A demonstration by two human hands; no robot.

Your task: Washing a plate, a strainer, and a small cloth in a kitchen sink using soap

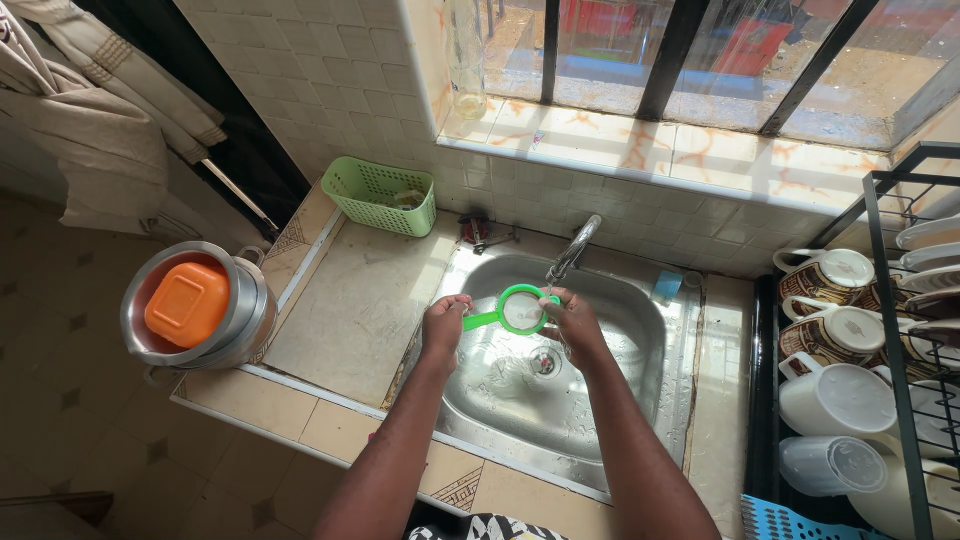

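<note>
Tiled counter under a barred window; steel sink at centre. Our left hand gripped the green strainer by its handle; our right hand pinched its rim beneath the tap. Dish rack cut off at right; water flow unclear.

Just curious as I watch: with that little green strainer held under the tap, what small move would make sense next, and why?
Probably tilt or turn the green strainer a little under the tap. The left hand holds its handle and the right hand its rim, over the sink, right below the spout. Turning it would likely let water reach the whole mesh.
</note>
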